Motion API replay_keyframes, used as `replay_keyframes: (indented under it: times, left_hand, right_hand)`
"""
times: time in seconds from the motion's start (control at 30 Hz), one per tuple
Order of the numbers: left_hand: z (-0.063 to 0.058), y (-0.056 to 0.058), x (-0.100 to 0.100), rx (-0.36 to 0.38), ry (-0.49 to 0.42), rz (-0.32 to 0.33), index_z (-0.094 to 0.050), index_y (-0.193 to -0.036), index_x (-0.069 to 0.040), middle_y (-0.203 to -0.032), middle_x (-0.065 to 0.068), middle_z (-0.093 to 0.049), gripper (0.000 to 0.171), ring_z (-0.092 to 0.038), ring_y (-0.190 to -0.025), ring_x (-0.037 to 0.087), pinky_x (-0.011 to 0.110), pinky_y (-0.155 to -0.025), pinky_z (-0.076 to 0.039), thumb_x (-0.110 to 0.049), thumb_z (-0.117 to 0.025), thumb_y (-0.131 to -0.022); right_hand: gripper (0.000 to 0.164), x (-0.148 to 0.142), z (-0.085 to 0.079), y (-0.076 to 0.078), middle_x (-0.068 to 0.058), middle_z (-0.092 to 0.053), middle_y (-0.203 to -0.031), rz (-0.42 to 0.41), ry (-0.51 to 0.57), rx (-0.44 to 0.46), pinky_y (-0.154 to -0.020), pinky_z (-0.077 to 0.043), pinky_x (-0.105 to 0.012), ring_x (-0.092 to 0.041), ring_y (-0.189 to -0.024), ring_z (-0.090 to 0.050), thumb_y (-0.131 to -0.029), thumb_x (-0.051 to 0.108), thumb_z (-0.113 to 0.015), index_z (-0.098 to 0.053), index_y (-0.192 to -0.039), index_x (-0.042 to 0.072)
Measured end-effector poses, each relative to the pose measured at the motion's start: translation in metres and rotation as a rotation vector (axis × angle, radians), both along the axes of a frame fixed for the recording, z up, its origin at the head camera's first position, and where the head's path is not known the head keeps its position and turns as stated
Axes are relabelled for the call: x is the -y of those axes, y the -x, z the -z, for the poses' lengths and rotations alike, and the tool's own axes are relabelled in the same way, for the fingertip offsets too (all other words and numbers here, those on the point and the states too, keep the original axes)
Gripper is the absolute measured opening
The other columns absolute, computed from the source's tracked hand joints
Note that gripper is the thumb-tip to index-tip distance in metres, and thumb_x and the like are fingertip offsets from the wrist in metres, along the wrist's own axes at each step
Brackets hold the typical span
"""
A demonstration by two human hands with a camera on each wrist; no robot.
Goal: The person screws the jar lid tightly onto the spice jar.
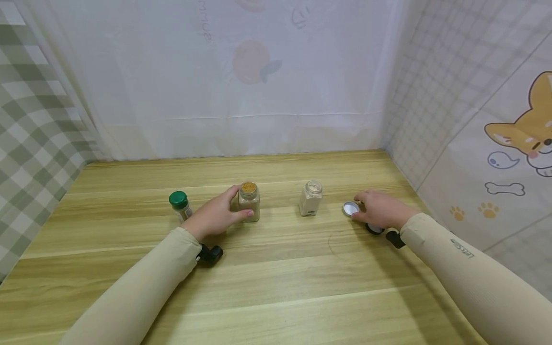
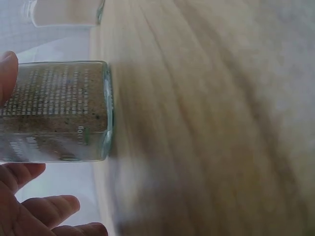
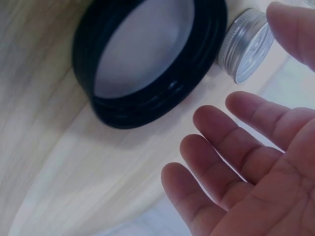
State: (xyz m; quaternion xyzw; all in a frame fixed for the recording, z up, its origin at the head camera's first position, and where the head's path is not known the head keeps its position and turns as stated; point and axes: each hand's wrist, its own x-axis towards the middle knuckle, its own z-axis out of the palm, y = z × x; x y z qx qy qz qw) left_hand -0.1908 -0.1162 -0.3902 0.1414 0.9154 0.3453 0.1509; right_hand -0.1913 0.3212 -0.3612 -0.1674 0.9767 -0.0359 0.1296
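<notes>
My left hand grips a square glass spice jar between thumb and fingers. The jar stands upright on the table without a lid, orange-brown seasoning showing in its mouth. In the left wrist view, printed text covers its side. At the right, my right hand reaches over a silver screw lid, thumb and forefinger spread at its edge. A black lid, hollow side up, lies under this hand; the other fingers are extended and hold nothing.
An uncapped glass jar of pale powder stands between the hands. Left of my left hand is a green-capped jar, partly hidden by it. Cloth-covered walls bound the wooden table at the back and right.
</notes>
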Motion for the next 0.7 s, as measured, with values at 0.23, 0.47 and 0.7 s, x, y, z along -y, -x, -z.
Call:
replay_keyframes:
  times: [0.23,0.47,0.7]
  left_hand:
    - [0.0043,0.0024,-0.0002,0.016,-0.048,0.018,-0.023,-0.168,-0.031,-0.170,0.008,-0.037,0.090,-0.035,-0.157,0.038,0.061,-0.125,-0.031,-0.060,-0.069,-0.097]
    - [0.0026,0.0027,-0.0007,0.027,-0.033,0.015,-0.026,-0.167,-0.031,-0.167,0.011,-0.041,0.086,-0.037,-0.155,0.040,0.062,-0.124,-0.032,-0.059,-0.068,-0.098]
    - [0.0034,0.0035,-0.0008,0.026,-0.009,0.013,-0.027,-0.166,-0.032,-0.166,0.012,-0.044,0.083,-0.040,-0.153,0.041,0.063,-0.123,-0.034,-0.060,-0.066,-0.099]
  right_hand:
    - [0.059,0.0010,-0.0006,0.0008,-0.028,-0.067,-0.127,0.000,0.003,0.011,-0.100,-0.053,-0.058,-0.043,-0.117,-0.065,-0.100,0.034,-0.073,-0.060,-0.136,-0.011]
    - [0.049,0.0016,0.0027,0.0035,-0.015,-0.070,-0.108,-0.041,-0.005,-0.013,-0.084,-0.056,-0.047,-0.024,-0.093,-0.065,-0.098,0.030,-0.076,-0.065,-0.126,-0.008]
    - [0.045,0.0027,0.0045,0.0041,-0.019,-0.071,-0.112,-0.051,-0.015,-0.014,-0.083,-0.057,-0.046,-0.028,-0.098,-0.067,-0.097,0.027,-0.077,-0.066,-0.126,-0.006]
